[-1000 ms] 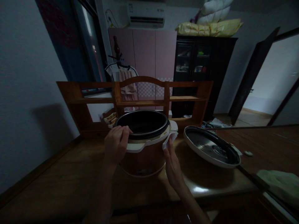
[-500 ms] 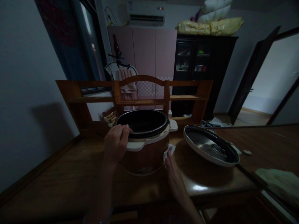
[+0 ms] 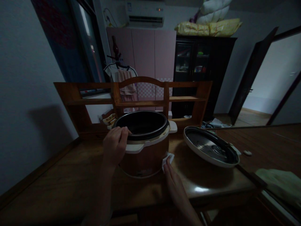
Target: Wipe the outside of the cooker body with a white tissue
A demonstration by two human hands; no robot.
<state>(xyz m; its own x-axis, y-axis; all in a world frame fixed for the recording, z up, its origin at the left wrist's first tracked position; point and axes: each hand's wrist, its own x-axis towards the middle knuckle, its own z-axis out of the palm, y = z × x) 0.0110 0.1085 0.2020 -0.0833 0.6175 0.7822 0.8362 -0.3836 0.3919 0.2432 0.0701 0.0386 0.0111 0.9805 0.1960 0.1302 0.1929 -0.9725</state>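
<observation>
A pressure cooker point(image 3: 145, 158) with a brown body, white rim and dark inner pot point(image 3: 141, 124) stands upright and uncovered on the wooden desk point(image 3: 77, 175). At the pot's near left rim, my left hand point(image 3: 115, 144) is closed on the edge, its fingers bent over it. My right hand point(image 3: 171, 175) presses a white cloth or tissue point(image 3: 168, 158) against the lower right side of the body; its fingers lie over the piece. To the right rests the round lid point(image 3: 211, 147), its metal inner side turned up.
A wooden shelf rack point(image 3: 141, 103) rises along the desk's back edge. Beyond the desk's right side are a small white object point(image 3: 247, 153) and a pale green cloth point(image 3: 279, 185). A wall point(image 3: 30, 125) borders the left.
My right hand has slid the white cloth slightly down along the cooker's side. My left hand keeps its hold on the rim. The whole view has shifted a little.
</observation>
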